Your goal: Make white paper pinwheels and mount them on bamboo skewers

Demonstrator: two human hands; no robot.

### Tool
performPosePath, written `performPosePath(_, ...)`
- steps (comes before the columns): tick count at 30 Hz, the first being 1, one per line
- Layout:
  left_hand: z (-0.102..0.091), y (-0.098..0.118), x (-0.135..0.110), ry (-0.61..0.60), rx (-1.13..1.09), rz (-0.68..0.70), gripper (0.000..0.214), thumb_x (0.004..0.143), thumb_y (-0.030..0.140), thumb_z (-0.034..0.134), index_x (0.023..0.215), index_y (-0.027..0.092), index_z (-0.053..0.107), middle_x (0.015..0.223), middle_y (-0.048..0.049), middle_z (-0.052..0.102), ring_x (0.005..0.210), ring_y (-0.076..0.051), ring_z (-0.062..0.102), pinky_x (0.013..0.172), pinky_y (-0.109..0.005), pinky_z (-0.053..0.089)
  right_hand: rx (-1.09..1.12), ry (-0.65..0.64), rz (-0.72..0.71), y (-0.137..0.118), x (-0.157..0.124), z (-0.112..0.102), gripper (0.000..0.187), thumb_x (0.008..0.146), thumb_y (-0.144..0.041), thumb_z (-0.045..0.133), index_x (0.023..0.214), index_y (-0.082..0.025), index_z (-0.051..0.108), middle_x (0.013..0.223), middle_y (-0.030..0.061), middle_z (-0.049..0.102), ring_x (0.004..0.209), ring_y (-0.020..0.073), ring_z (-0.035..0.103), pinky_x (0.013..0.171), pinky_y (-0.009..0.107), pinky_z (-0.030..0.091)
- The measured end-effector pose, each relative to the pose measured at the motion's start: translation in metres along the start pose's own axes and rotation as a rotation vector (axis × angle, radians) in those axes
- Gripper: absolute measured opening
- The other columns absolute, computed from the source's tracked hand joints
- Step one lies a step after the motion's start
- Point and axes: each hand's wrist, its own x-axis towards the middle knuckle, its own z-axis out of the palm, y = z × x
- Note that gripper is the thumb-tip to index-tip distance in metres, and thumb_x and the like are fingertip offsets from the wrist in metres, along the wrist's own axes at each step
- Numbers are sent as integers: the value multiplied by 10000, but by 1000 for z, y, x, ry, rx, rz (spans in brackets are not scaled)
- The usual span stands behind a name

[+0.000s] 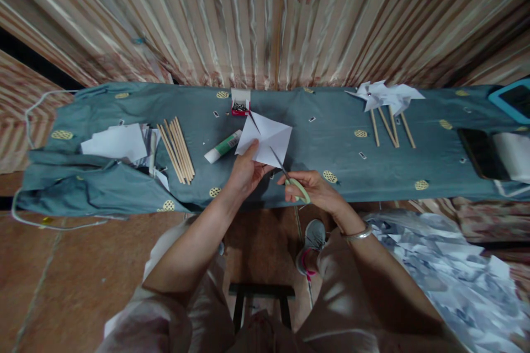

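Observation:
A square sheet of white paper (pixel 271 135) is held by my left hand (pixel 247 172), its thumb on top and fingers beneath. One slit shows at the sheet's upper left corner. My right hand (pixel 310 187) grips scissors (pixel 298 188) with pale green handles, their blades at the paper's lower edge pointing toward its middle. Just left of the paper lies a glue stick (pixel 223 146) with a green label. Behind it stands a small red and white box (pixel 240 103) of metal pins or tacks.
Several wooden sticks (pixel 176 150) and a stack of white paper (pixel 116 142) lie to the left. Paper pinwheels (pixel 389 96) on sticks rest at the right, near a dark phone (pixel 479 151) and a blue-framed device (pixel 513 100). A heap of paper pieces (pixel 451 276) sits below the table.

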Motion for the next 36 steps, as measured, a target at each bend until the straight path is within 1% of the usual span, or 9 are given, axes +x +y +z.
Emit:
performPosePath(5, -2, 10, 4, 35, -42, 45, 234, 927, 206, 510, 1136, 141, 593, 867, -47, 724, 802, -165, 694, 858, -351, 569, -72, -53, 41, -3, -6, -7, 498, 641, -537, 799, 905, -137, 663, 630, -23, 623, 533, 76, 547, 518, 210, 445)
performPosePath(10, -5, 18, 6, 25, -47, 64, 242, 933, 197, 489, 1150, 149, 586, 939, -65, 734, 907, -194, 694, 917, -394, 549, -178, -94, -7, -3, -14, -21, 505, 712, -584, 727, 942, -138, 668, 643, -4, 646, 551, 88, 540, 536, 222, 432)
performPosePath(14, -6, 18, 5, 17, -60, 81, 224, 922, 180, 506, 1127, 151, 591, 969, -59, 732, 943, -185, 687, 950, -391, 532, -161, -52, -36, -6, -20, -32, 530, 712, -615, 713, 939, -137, 677, 643, 7, 653, 551, 95, 538, 539, 231, 416)
performPosePath(17, -6, 14, 4, 5, -36, 77, 196, 895, 158, 539, 1075, 148, 614, 968, -51, 729, 939, -176, 687, 943, -359, 534, -106, 49, -101, -7, -19, -36, 520, 702, -622, 717, 920, -150, 684, 655, 12, 664, 551, 99, 534, 556, 242, 418)
performPosePath(23, -4, 4, 0, -28, 130, 54, 183, 808, 163, 621, 984, 124, 654, 876, -58, 728, 821, -181, 692, 807, -317, 556, 32, 471, -221, -2, 1, -38, 463, 554, -533, 838, 831, -200, 673, 679, 7, 692, 552, 112, 562, 553, 251, 437)
performPosePath(25, -3, 0, -2, -38, 188, 39, 169, 774, 168, 646, 934, 121, 671, 833, -54, 727, 759, -179, 683, 750, -309, 552, 59, 553, -259, 0, 6, -40, 463, 538, -502, 852, 847, -208, 673, 706, 4, 694, 587, 118, 580, 573, 253, 447)
performPosePath(27, -4, -5, -2, -44, 245, 23, 138, 742, 175, 669, 868, 123, 685, 776, -41, 721, 696, -169, 666, 694, -291, 543, 45, 561, -276, 0, 8, -41, 445, 552, -478, 849, 863, -211, 677, 687, -19, 667, 591, 111, 563, 567, 244, 430)
performPosePath(31, -10, -15, 0, -117, 358, 15, 163, 681, 214, 731, 817, 128, 703, 701, -28, 708, 621, -161, 641, 608, -259, 518, 4, 471, -251, -3, 9, -39, 427, 537, -432, 857, 845, -202, 671, 633, -63, 593, 551, 79, 480, 516, 221, 363)
performPosePath(36, -14, -17, 1, -150, 403, -13, 250, 686, 300, 768, 853, 124, 709, 717, -57, 720, 701, -207, 679, 648, -280, 531, 36, 400, -193, -5, 10, -35, 450, 491, -414, 864, 812, -190, 642, 606, -75, 563, 534, 74, 461, 500, 212, 344)
